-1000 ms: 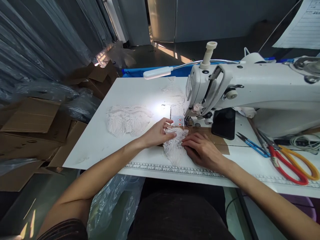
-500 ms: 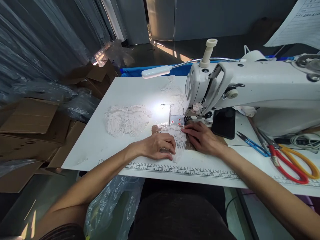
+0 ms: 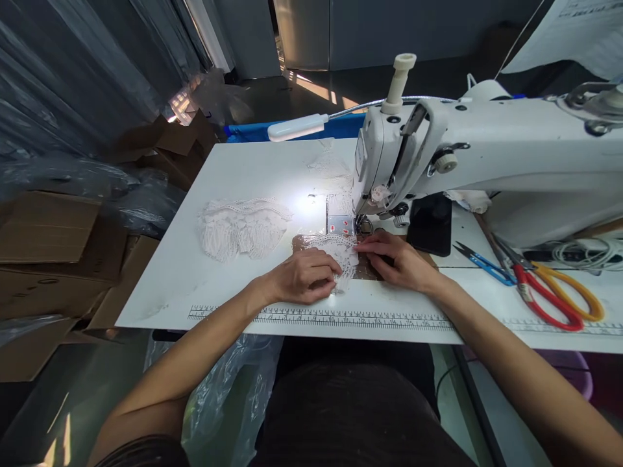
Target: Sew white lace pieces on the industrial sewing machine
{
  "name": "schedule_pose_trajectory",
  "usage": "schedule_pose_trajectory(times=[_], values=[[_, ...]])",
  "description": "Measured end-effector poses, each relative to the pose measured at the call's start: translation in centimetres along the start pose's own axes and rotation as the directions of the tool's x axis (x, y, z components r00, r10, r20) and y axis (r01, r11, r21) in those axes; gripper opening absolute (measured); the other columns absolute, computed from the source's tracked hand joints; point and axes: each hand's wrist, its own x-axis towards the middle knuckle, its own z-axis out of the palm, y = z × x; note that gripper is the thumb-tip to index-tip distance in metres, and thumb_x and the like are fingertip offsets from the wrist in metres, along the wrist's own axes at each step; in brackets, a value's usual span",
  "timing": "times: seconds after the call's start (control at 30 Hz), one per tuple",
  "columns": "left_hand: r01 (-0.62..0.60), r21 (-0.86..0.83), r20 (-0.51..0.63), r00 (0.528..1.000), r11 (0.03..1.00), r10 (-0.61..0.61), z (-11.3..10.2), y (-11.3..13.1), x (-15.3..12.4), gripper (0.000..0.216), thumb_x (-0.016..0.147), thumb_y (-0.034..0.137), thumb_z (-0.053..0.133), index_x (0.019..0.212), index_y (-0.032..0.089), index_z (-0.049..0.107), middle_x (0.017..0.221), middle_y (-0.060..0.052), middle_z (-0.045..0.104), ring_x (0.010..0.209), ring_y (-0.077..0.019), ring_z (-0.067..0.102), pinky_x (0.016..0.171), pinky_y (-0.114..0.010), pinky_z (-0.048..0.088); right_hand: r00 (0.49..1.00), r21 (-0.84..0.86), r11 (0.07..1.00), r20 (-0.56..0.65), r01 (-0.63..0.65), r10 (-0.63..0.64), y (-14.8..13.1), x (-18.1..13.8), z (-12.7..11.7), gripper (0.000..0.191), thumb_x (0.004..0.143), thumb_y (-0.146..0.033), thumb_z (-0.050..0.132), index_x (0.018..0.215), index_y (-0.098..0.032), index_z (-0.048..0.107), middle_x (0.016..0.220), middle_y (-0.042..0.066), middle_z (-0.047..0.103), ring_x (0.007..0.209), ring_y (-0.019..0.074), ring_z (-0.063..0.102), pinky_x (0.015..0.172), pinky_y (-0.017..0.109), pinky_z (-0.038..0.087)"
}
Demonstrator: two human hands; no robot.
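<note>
A white lace piece (image 3: 343,250) lies in front of the sewing machine's needle area, over a brown plate (image 3: 370,269) on the table. My left hand (image 3: 309,275) rests on its left side, fingers curled and closed on the lace. From the other side, my right hand (image 3: 396,259) pinches the lace's right edge between thumb and forefinger, just below the presser foot (image 3: 363,224). The sewing machine (image 3: 438,149) stands above and to the right. Farther left on the table is another gathered lace piece (image 3: 243,227), apart from my hands.
Blue thread snips (image 3: 487,264), red-handled scissors (image 3: 548,301) and yellow-handled scissors (image 3: 574,292) lie at the right. A black phone-like slab (image 3: 429,224) sits under the machine arm. A lamp (image 3: 298,128) lights the table; cardboard boxes (image 3: 48,227) stand left.
The view has shifted slightly. The lace's lower end has drawn up closer to my hands, and my left fingers have moved a little over it. My right hand keeps its pinch by the machine.
</note>
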Motion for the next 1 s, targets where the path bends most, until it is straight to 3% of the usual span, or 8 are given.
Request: schedule_pose_trajectory(times=[0.2,0.3,0.43,0.53,0.63,0.8,0.9,1.0], values=[[-0.034,0.031,0.012,0.999,0.999,0.034,0.4,-0.2,0.0,0.013,0.086,0.015,0.056,0.080,0.018,0.066,0.090,-0.007,0.074,0.078,-0.0166,0.069,0.071,-0.035,0.059,0.999,-0.357,0.933,0.030,0.037,-0.028,-0.2,0.3,1.0,0.037,0.093,-0.022,0.045,0.125,-0.021,0.064,0.108,0.014,0.060,0.100,0.0276,0.057,0.086,0.047,0.051],[0.046,-0.042,-0.066,0.997,0.998,-0.049,0.5,-0.1,0.0,0.012,0.090,0.018,0.055,0.086,0.016,0.066,0.090,-0.008,0.074,0.082,-0.0159,0.070,0.071,-0.032,0.060,0.999,-0.228,0.973,-0.007,0.032,-0.034,-0.7,0.1,0.7,0.035,0.094,-0.024,0.045,0.125,-0.019,0.062,0.110,0.014,0.059,0.101,0.0246,0.058,0.087,0.043,0.051],[0.157,-0.129,-0.121,0.977,0.979,-0.173,0.6,0.0,0.1,0.011,0.093,0.022,0.056,0.090,0.016,0.065,0.088,-0.007,0.073,0.081,-0.0144,0.070,0.069,-0.029,0.059,0.992,0.042,0.997,0.107,0.066,-0.070,-2.1,-0.2,0.4,0.026,0.090,-0.035,0.059,0.108,-0.018,0.064,0.100,0.008,0.063,0.090,0.0189,0.060,0.081,0.035,0.050],[0.195,-0.146,-0.118,0.970,0.970,-0.213,0.6,0.1,0.2,0.012,0.093,0.024,0.056,0.090,0.017,0.065,0.087,-0.006,0.073,0.080,-0.0141,0.069,0.069,-0.029,0.058,0.985,0.024,0.995,0.141,0.094,-0.096,-2.8,-0.1,0.7,0.027,0.090,-0.044,0.060,0.090,-0.017,0.062,0.084,0.006,0.061,0.078,0.0174,0.056,0.071,0.033,0.046],[0.201,-0.125,-0.155,0.963,0.971,-0.220,0.7,0.1,0.3,0.011,0.093,0.023,0.056,0.090,0.017,0.064,0.086,-0.006,0.072,0.078,-0.0135,0.067,0.068,-0.029,0.056,0.982,-0.005,0.991,0.134,0.136,-0.134,-2.9,0.0,1.2,0.022,0.095,-0.033,0.052,0.084,-0.017,0.061,0.080,0.005,0.059,0.075,0.0157,0.053,0.068,0.031,0.042],[0.275,-0.040,-0.383,0.883,0.960,-0.269,0.8,-0.1,0.4,0.011,0.092,0.020,0.058,0.082,0.016,0.061,0.077,-0.002,0.067,0.063,-0.0093,0.059,0.053,-0.022,0.049,0.971,-0.009,0.986,0.174,0.167,-0.163,-2.6,0.0,1.2,0.013,0.092,-0.025,0.054,0.085,-0.016,0.061,0.080,0.005,0.059,0.073,0.0152,0.052,0.070,0.031,0.042],[0.239,-0.064,-0.413,0.877,0.969,-0.244,0.6,-0.1,0.6,0.010,0.091,0.019,0.060,0.081,0.016,0.061,0.077,-0.002,0.068,0.061,-0.0083,0.060,0.051,-0.020,0.048,0.967,0.089,0.987,0.203,0.135,-0.151,-2.6,-0.1,0.4,0.015,0.088,-0.032,0.061,0.092,-0.017,0.063,0.087,0.006,0.062,0.078,0.0161,0.057,0.073,0.032,0.046],[0.094,-0.100,-0.348,0.929,0.990,-0.124,0.3,-0.1,0.7,0.004,0.087,0.017,0.063,0.084,0.016,0.063,0.082,-0.004,0.071,0.075,-0.0122,0.068,0.062,-0.025,0.056,0.996,0.157,0.987,0.070,0.042,-0.054,-1.9,-0.2,-0.3,0.024,0.089,-0.034,0.061,0.107,-0.019,0.063,0.102,0.008,0.064,0.091,0.0186,0.062,0.082,0.034,0.051]])
